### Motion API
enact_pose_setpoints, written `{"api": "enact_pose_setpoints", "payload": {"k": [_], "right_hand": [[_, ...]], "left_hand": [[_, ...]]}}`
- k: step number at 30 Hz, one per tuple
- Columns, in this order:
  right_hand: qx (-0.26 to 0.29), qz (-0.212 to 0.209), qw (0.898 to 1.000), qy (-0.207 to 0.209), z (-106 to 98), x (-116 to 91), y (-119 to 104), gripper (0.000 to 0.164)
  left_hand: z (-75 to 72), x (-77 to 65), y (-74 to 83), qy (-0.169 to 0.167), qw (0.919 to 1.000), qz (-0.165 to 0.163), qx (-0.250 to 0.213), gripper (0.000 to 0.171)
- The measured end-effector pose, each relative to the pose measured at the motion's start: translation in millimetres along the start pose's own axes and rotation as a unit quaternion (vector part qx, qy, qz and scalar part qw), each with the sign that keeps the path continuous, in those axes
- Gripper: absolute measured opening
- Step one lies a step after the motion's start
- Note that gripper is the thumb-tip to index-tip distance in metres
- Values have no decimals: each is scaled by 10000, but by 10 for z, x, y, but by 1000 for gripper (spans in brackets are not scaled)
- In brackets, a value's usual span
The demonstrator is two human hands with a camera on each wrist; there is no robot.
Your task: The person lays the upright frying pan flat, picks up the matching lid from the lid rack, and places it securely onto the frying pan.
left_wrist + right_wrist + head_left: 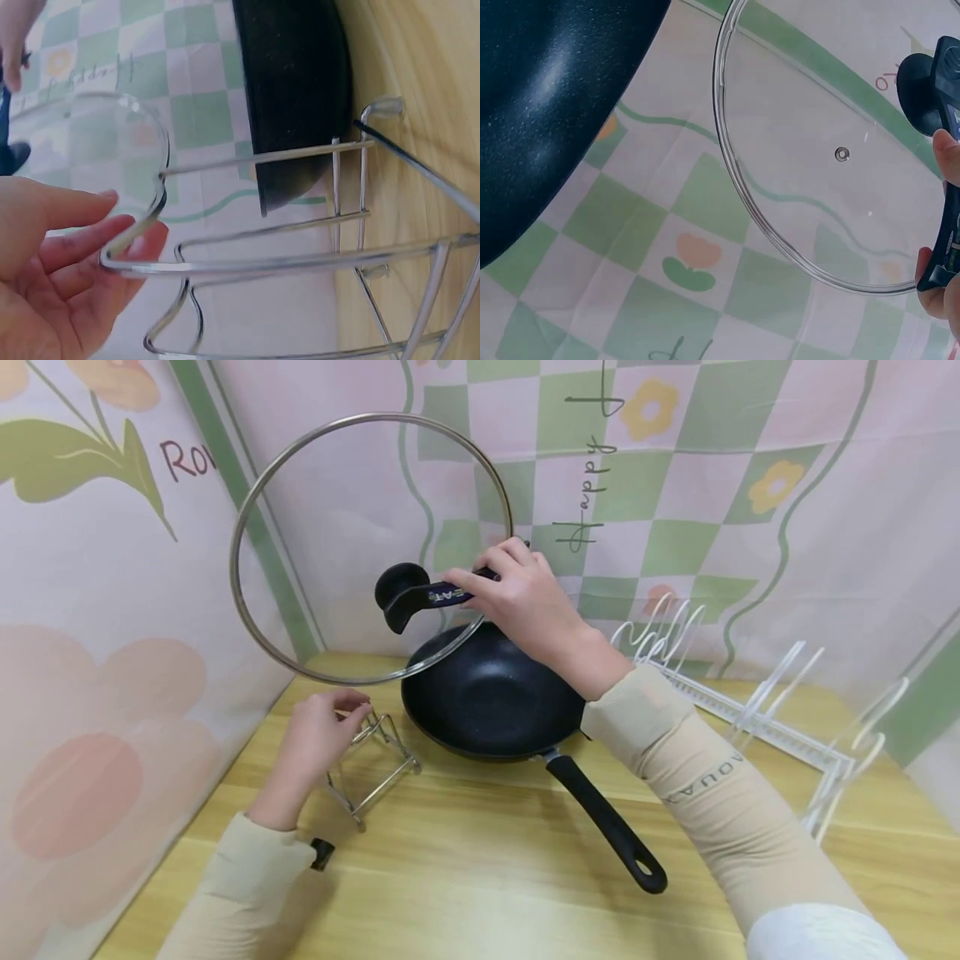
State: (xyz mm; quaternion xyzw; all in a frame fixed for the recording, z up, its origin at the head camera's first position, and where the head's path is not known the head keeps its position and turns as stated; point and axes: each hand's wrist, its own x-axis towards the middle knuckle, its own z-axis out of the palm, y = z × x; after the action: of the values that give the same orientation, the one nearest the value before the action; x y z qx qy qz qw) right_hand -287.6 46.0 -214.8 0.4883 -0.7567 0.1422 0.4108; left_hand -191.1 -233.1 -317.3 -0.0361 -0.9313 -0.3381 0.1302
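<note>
My right hand (525, 606) grips the black handle (442, 596) of a round glass lid (337, 543). The lid is raised on edge, its steel rim overlapping the far side of the pan in the head view. In the right wrist view its small vent hole (842, 154) shows. Low on the left, my left hand (315, 743) holds the top of a small chrome wire rack (386, 789). Thumb and fingers close around a bent wire loop (124, 247) in the left wrist view. The rack stands on the table, partly hidden behind that hand.
Just right of the wire rack sits a black frying pan (491, 693), its handle (607, 822) pointing to the front right. A white rack (750, 714) with upright prongs stands at the right. Patterned cloth (675, 543) hangs along the back and left of the wooden table (465, 877).
</note>
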Motion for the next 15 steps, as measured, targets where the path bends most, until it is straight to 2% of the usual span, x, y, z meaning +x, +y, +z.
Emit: {"api": "enact_pose_setpoints", "payload": {"k": [5,9,12,15], "right_hand": [[3,55,10000,21,-36,-35,36,32],[-27,67,10000,55,-56,-69,66,32],[-74,75,9999,83,-71,-91,90,33],[-132,131,9998,87,-94,-108,110,33]], "left_hand": [[-71,28,-28,67,9973,-432,-586,25],[-104,50,-37,121,9894,-829,-1184,37],[-110,75,-44,300,9777,-939,-1856,40],[-96,108,-44,628,9553,-982,-2718,37]]}}
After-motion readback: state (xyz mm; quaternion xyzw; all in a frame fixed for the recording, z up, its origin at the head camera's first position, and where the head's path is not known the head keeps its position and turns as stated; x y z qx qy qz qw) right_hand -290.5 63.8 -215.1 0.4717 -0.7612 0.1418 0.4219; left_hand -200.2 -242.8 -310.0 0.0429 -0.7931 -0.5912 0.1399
